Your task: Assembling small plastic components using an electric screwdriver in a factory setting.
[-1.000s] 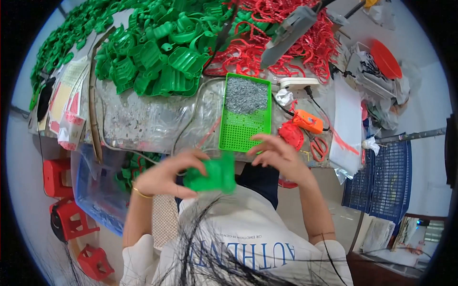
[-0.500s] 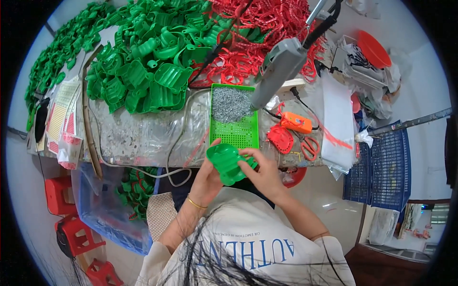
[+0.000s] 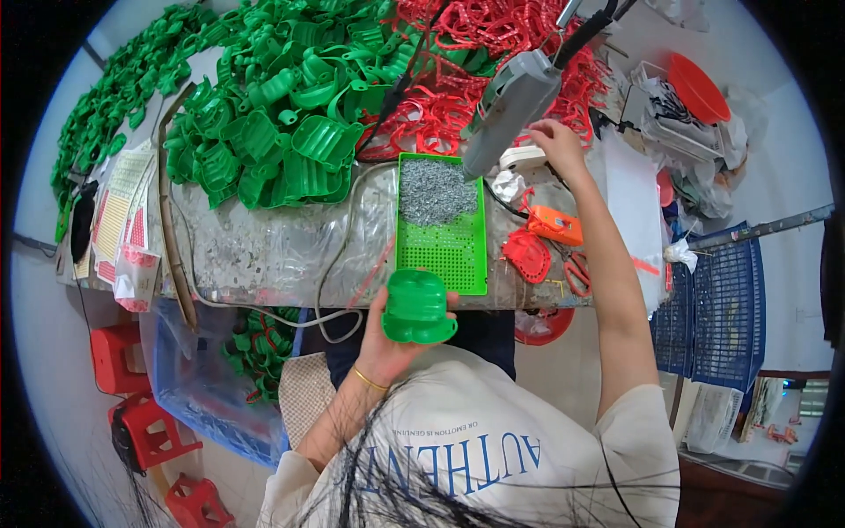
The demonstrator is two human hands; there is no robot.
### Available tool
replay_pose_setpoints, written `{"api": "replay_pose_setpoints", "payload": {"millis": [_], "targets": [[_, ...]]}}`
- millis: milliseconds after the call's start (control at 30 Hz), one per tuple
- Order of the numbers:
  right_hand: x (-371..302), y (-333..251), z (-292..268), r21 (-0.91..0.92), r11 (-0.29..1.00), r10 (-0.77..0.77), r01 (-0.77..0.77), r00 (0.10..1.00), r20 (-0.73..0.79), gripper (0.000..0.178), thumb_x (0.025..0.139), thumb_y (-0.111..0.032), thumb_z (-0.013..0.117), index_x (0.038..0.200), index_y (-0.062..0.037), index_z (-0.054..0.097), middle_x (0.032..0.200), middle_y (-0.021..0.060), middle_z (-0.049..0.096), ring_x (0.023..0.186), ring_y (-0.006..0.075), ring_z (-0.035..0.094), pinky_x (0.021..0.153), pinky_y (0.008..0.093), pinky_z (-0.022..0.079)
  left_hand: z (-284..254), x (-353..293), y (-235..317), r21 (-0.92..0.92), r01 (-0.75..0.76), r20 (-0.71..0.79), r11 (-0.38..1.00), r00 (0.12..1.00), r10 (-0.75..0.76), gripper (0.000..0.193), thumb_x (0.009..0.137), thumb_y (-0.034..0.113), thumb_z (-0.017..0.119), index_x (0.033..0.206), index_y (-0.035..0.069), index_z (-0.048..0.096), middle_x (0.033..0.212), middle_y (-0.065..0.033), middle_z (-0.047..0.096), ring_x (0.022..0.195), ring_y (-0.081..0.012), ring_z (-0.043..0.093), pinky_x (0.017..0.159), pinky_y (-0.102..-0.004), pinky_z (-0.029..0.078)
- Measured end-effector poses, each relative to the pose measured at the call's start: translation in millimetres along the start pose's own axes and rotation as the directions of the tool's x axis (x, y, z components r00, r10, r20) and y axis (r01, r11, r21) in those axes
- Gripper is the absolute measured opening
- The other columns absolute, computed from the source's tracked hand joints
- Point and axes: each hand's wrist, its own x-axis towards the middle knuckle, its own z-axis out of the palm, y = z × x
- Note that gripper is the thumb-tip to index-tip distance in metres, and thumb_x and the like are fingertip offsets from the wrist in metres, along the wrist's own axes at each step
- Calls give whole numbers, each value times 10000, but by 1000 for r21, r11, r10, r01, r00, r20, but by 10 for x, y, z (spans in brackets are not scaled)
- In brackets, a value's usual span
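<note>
My left hand (image 3: 385, 348) holds a hollow green plastic shell (image 3: 415, 304), its concave ribbed side facing up, just off the table's front edge. The fingers wrap behind the shell, and their tips show at its right side. My right hand (image 3: 558, 148) reaches out over the table beside a hanging grey electric screwdriver (image 3: 512, 110), near a heap of red plastic rings (image 3: 506, 31). Its fingers are slightly bent and apart, with nothing visible between them. Below the screwdriver lies a bright green perforated tray (image 3: 443, 260) with a pile of small grey screws (image 3: 436, 192).
A large heap of green shells (image 3: 299, 97) covers the back left. Right of the tray lie an orange device (image 3: 554, 224), a red ring piece (image 3: 526, 255) and scissors (image 3: 576, 275). A cable (image 3: 339, 238) loops over the front edge. A blue crate (image 3: 220, 414) stands below left.
My right hand has left the green shell and moved far forward and right, past the screwdriver. My left hand now holds the shell alone, turned more upright.
</note>
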Motion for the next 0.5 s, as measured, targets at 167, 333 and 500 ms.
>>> {"api": "replay_pose_setpoints", "payload": {"millis": [167,333,500], "targets": [[434,112,388,-630,775,158,-50,981,116,308,728,-283,701,1005,-152,682,933,101,674,892,286,646,773,395,503,93,-29,-137,22,27,-85,999,996,-25,623,941,544,328,1360,84,370,1276,-247,476,1131,-357,516,966,-469,422],[522,81,418,-657,753,213,-32,957,198,285,710,-280,718,963,-154,684,1025,107,658,965,279,624,817,425,488,-116,-118,-127,20,12,-70,1000,998,-11,638,899,532,440,1380,123,345,1281,-245,446,1153,-366,489,964,-485,421],[496,138,124,-371,928,86,42,943,322,261,739,-245,699,940,-82,661,958,115,654,868,236,623,765,351,484,-60,-182,-84,87,2,11,996,1000,-3,710,844,502,570,1401,144,312,1300,-254,403,1152,-375,479,947,-488,434]]}}
